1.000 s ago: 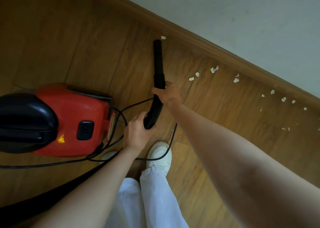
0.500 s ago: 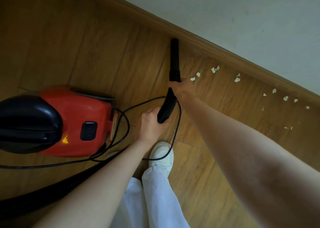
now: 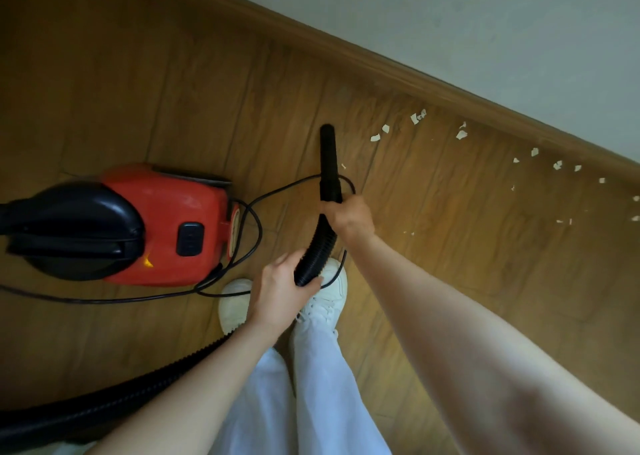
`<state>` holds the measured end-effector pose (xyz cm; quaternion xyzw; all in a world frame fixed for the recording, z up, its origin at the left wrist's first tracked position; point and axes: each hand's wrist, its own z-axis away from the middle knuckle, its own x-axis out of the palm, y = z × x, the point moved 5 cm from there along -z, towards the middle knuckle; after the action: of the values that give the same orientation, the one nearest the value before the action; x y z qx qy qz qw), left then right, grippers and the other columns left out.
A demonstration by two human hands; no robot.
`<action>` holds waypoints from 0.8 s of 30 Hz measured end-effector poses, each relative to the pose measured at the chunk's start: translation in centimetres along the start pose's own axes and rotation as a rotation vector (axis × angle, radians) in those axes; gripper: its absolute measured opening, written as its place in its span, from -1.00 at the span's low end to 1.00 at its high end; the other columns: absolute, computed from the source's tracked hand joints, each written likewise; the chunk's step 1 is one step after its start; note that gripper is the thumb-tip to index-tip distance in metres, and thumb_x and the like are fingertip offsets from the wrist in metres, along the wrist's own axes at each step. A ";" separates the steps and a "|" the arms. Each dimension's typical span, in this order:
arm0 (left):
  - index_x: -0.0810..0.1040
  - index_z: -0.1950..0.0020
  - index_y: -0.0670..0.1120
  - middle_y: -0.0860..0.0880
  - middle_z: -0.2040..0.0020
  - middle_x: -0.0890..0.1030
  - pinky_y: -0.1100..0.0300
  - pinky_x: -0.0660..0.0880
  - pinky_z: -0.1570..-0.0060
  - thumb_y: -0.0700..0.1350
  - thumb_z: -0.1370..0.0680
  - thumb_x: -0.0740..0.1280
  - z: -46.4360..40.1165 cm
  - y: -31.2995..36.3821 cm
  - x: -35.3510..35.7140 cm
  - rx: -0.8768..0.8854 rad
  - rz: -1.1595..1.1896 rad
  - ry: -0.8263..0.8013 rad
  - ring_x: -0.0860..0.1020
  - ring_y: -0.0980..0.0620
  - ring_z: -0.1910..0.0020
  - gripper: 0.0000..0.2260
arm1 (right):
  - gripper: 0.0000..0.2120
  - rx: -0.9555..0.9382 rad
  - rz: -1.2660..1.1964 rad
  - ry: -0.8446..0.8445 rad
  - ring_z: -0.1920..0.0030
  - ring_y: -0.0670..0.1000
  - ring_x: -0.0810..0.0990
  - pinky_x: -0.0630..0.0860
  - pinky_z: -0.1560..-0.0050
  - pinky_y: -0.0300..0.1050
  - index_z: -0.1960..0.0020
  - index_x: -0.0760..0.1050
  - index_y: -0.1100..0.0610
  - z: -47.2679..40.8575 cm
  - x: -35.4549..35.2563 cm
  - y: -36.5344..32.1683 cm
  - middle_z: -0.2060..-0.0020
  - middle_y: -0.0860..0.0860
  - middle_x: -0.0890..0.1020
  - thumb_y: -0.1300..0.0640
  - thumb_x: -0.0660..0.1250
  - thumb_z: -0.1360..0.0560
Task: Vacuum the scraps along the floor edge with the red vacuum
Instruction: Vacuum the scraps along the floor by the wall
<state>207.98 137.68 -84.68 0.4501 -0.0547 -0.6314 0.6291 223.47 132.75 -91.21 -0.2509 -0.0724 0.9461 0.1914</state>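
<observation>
The red vacuum (image 3: 166,226) with a black top sits on the wood floor at the left. Its black ribbed hose (image 3: 317,246) curves up into a straight black nozzle (image 3: 328,158). My right hand (image 3: 349,217) grips the hose just below the nozzle's collar. My left hand (image 3: 282,290) holds the ribbed hose lower down. The nozzle tip points at the floor, a little left of the nearest white paper scraps (image 3: 381,133). Several more scraps (image 3: 460,134) trail rightward along the wooden baseboard (image 3: 398,70).
A thin black power cord (image 3: 254,212) loops on the floor between the vacuum and the nozzle and runs past my white shoes (image 3: 329,302). The hose (image 3: 104,402) trails off to the lower left. A pale wall (image 3: 485,21) rises behind the baseboard.
The nozzle has drawn back from the baseboard toward me, and both hands moved with it. The scrap seen by the nozzle tip a second ago is gone from view.
</observation>
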 end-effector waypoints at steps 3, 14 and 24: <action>0.59 -0.15 -0.05 -0.02 0.08 0.62 0.43 0.39 0.32 -0.08 -0.41 0.48 2.9 0.7 1.3 -0.047 -0.006 -0.086 0.54 0.07 0.20 -0.67 | -0.68 0.084 0.026 -0.004 0.14 0.07 0.64 0.62 0.05 0.02 -0.08 0.52 0.09 1.9 -0.5 3.5 0.12 0.04 0.64 -0.04 0.38 -0.39; 0.60 -0.10 -0.01 0.02 0.12 0.62 0.17 0.51 0.21 -0.05 -0.39 0.49 4.8 -0.9 2.1 -0.097 -0.022 -0.095 0.57 0.03 0.18 -0.70 | -0.67 0.139 -0.047 -0.033 0.15 0.09 0.64 0.62 0.03 0.02 -0.11 0.51 0.14 3.7 0.6 5.4 0.10 0.08 0.63 0.01 0.38 -0.40; 0.60 -0.10 0.01 0.03 0.15 0.64 -0.02 0.59 0.19 -0.06 -0.40 0.48 2.1 0.2 1.6 -0.058 0.013 -0.126 0.60 0.03 0.18 -0.72 | -0.67 0.157 -0.120 0.011 0.08 0.13 0.64 0.60 -0.03 0.05 -0.12 0.49 0.19 2.6 -1.1 3.6 0.05 0.12 0.63 0.03 0.36 -0.43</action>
<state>207.09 135.28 -84.17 0.3906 -0.0786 -0.6558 0.6412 221.87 128.90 -89.25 -0.2357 -0.0120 0.9342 0.2673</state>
